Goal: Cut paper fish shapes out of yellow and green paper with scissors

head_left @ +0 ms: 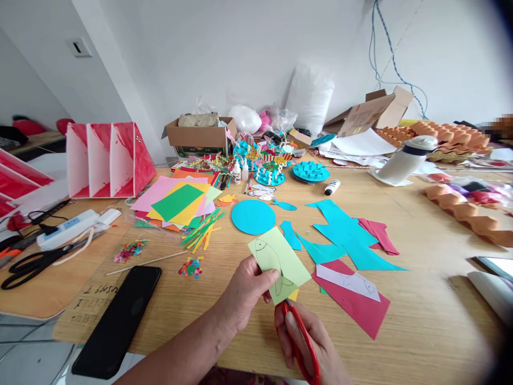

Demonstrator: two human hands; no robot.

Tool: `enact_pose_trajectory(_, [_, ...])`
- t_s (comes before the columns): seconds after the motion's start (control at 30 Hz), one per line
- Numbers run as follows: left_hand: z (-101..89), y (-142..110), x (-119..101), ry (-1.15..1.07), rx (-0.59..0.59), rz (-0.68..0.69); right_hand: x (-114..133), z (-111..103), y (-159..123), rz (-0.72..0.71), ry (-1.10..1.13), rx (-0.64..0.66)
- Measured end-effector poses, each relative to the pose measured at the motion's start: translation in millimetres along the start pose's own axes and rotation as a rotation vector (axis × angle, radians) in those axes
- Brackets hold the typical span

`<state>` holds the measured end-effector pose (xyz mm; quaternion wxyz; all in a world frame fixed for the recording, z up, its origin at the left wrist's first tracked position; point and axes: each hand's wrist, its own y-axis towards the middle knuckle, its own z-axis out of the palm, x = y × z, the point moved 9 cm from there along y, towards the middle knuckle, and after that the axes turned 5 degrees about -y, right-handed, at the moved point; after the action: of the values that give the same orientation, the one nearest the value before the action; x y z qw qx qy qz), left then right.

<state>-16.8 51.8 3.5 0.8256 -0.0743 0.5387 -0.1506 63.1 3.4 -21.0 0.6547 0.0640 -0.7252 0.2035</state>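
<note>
My left hand (245, 291) pinches the lower left corner of a light green paper (280, 259) that bears a pencil drawing of a fish. The sheet is held just above the wooden table (420, 299). My right hand (310, 337) is closed round the handles of red scissors (300, 334), whose blades point up at the bottom edge of the green paper. A small yellow scrap (294, 294) shows just under the sheet.
Turquoise paper offcuts (348, 235), a turquoise disc (253, 216) and red paper with a white fish cutout (352, 294) lie beyond my hands. A black phone (120, 318) and black scissors (34, 264) lie at left. Coloured sheets (176, 203), glue bottles, boxes and egg trays (468, 214) crowd the back.
</note>
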Motion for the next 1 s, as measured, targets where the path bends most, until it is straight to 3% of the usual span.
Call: enact_pose_trajectory(1.0, [10.2,-2.6,1.8,-0.082,0.040,-0.027,-7.5,-2.8,0.8,-0.047,-0.023,-0.053])
